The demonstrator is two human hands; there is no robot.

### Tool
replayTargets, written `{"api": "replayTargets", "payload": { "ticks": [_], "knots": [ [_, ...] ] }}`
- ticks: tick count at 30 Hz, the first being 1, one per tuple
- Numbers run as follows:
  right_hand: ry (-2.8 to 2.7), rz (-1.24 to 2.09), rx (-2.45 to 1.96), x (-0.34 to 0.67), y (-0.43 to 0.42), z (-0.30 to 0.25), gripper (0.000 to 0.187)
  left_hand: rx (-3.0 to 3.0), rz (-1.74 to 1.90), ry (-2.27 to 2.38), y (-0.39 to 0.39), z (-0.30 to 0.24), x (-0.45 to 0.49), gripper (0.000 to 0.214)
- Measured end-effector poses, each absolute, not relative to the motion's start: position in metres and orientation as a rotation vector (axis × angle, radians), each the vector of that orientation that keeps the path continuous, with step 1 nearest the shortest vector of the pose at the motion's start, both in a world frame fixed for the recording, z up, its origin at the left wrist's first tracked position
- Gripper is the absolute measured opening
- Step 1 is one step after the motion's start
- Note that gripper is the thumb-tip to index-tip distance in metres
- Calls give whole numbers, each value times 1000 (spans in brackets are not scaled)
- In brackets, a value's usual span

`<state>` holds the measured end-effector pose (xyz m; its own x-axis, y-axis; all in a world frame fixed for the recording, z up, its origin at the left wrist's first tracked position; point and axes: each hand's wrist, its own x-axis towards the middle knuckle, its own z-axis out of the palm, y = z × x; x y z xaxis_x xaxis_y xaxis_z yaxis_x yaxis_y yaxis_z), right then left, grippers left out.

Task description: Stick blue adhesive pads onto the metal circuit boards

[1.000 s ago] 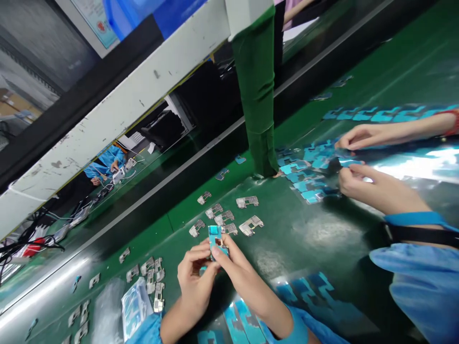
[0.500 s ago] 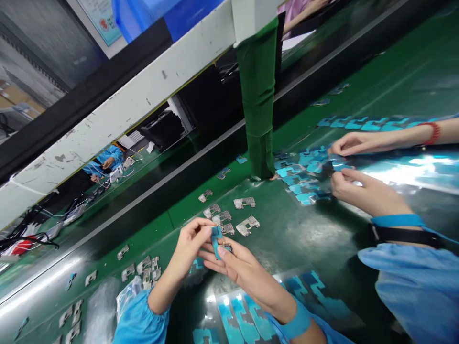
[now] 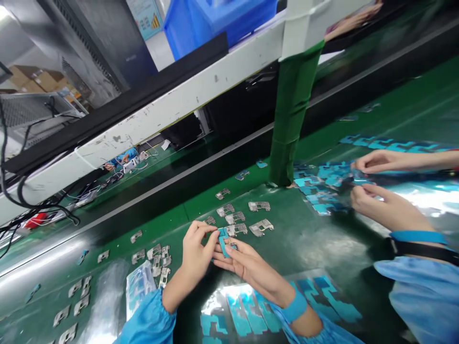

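Observation:
My left hand point(image 3: 196, 251) pinches the upper left edge of a small blue-faced board part point(image 3: 224, 241), thumb against fingertips. Palm up, my right hand point(image 3: 249, 267) supports the same part from below, with its thumb pressing on the lower side. Fingers hide some of the part, and I cannot tell whether its blue face is a separate film. Just beyond my fingertips lie several silver-grey board parts point(image 3: 261, 227). Below my right wrist rests a sheet of blue cut-out stickers point(image 3: 238, 315).
At right, a co-worker's two hands point(image 3: 389, 203) handle a dark part beside rows of blue pieces point(image 3: 322, 209). A green-wrapped post point(image 3: 292, 119) rises from the bench. More silver parts point(image 3: 81, 304) and a plastic bag of blue pieces point(image 3: 139, 286) lie at left.
The view has shifted, so the scene sits farther right and slightly lower. Both my hands keep hold of the blue-faced part, which appears turned a little.

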<state>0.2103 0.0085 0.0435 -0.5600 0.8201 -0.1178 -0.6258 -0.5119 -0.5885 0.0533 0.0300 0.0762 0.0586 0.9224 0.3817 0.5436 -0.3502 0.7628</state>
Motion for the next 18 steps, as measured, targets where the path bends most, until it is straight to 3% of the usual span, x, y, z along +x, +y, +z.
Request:
{"api": "replayTargets", "payload": {
  "ticks": [12,18],
  "knots": [
    [-648,2093,-438,203,7,43,28,2176,1303,1450,5,61,43,14],
    [-634,2125,-505,205,8,45,44,1819,1237,1536,31,68,47,14]
  ]
}}
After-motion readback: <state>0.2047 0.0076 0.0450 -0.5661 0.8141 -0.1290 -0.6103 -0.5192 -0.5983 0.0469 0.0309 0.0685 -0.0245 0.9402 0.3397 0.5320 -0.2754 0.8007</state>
